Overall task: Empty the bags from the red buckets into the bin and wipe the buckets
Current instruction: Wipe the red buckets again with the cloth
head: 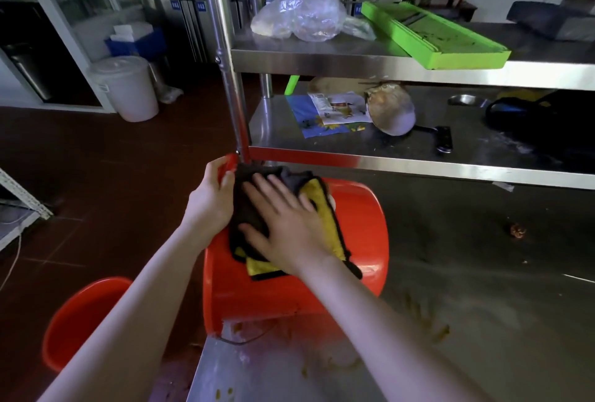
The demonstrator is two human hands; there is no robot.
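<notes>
The seemingly light, slick red bucket is being gripped at its far edge by the left hand, the soft cloth being pressed on it by the flat-fingered right hand.

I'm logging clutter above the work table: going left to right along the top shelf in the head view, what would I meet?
Steel upright post → clear plastic bag → green mandoline slicer → dark grey container, too blurred to identify further.
</notes>
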